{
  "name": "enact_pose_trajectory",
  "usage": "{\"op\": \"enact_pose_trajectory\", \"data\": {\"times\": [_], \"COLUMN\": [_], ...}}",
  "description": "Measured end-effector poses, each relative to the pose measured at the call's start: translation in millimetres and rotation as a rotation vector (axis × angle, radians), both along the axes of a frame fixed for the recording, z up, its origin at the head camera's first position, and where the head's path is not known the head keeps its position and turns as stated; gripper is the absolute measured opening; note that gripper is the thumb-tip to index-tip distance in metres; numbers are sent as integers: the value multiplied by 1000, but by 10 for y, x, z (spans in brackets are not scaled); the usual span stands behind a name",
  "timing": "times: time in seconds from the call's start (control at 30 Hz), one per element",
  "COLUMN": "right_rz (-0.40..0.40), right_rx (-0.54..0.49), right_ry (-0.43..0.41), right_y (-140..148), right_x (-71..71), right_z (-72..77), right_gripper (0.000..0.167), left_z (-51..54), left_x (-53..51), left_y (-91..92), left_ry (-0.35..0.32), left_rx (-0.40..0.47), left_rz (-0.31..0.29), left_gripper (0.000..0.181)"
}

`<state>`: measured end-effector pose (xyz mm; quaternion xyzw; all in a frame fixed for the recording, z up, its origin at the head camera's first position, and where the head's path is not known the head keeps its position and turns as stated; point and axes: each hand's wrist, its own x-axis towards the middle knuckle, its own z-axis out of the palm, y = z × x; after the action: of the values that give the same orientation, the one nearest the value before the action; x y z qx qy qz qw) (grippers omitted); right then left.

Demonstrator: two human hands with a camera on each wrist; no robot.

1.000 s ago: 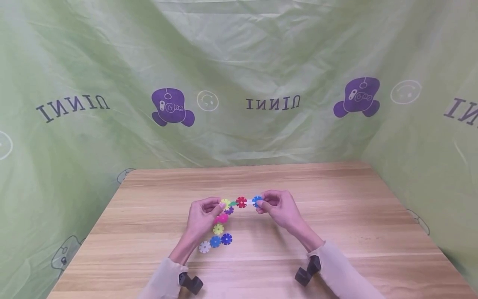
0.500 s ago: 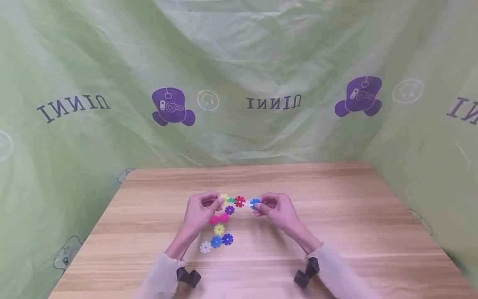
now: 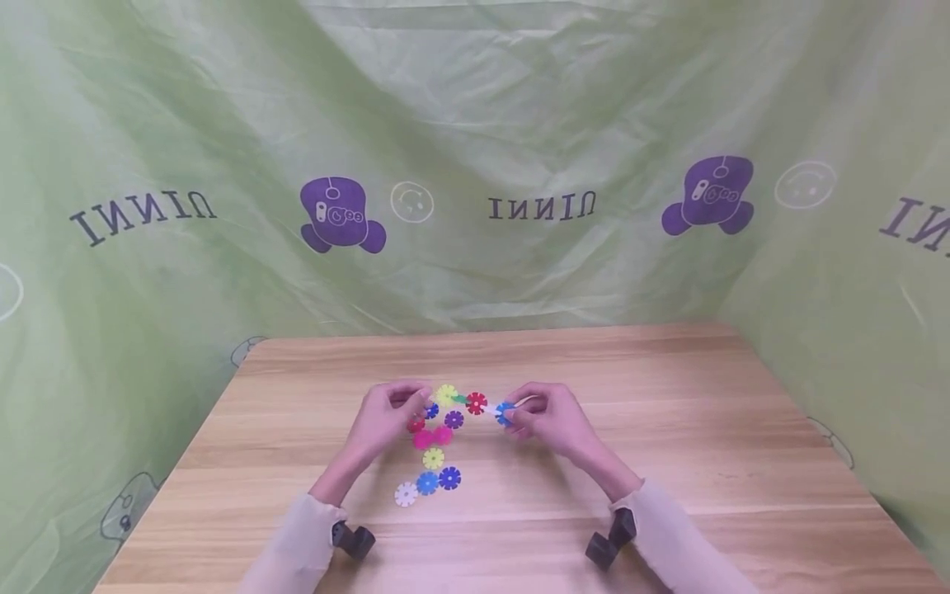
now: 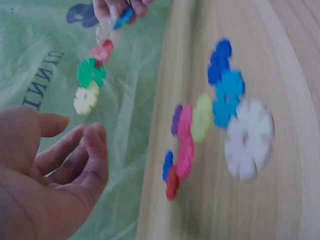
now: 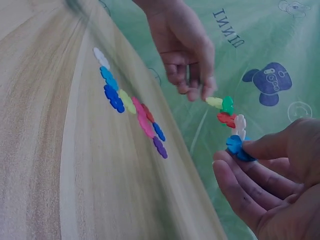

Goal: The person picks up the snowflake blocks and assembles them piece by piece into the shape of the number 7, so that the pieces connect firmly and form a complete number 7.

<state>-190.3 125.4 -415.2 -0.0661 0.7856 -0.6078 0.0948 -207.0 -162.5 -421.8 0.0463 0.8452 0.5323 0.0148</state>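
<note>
My right hand (image 3: 552, 417) pinches the light blue disc (image 5: 239, 148) at one end of a raised chain; white, red (image 3: 477, 403), green and yellow (image 3: 447, 395) notched discs follow. Just left of the yellow end is my left hand (image 3: 386, 419), its fingers loosely bent; in the left wrist view a gap parts that hand (image 4: 55, 170) from the yellow disc (image 4: 86, 99), and it holds nothing. On the table below lie joined discs: white (image 4: 248, 140), light blue (image 4: 229, 98), dark blue (image 3: 449, 478), yellow (image 3: 434, 459), pink (image 3: 423, 439), purple (image 3: 454, 420), red and blue.
The wooden table (image 3: 668, 396) reaches back to a green printed curtain (image 3: 460, 272), which also hangs at both sides. Black devices (image 3: 353, 541) are strapped to both wrists, under pale sleeves (image 3: 297, 536).
My left hand has let go of the chain's yellow end and moved left, uncovering the red and blue discs below. My right hand still pinches the blue disc, slightly lower.
</note>
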Motion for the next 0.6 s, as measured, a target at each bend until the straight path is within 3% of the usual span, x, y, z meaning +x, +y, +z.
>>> {"op": "enact_pose_trajectory", "data": {"times": [0.13,0.33,0.6], "right_rz": [-50,-42,-40], "right_rx": [-19,-84,-116], "right_ry": [-13,-10,-24], "right_y": [22,78,104], "right_x": [-26,-70,-98], "right_z": [-14,-23,-30], "right_gripper": [17,18,19], "left_z": [-97,-232,-352], "left_x": [-65,-111,-179], "left_y": [-136,-266,-334], "left_ry": [-3,22,6], "left_rx": [-129,-319,-374], "left_rz": [-19,-82,-91], "left_gripper": [20,13,30]}}
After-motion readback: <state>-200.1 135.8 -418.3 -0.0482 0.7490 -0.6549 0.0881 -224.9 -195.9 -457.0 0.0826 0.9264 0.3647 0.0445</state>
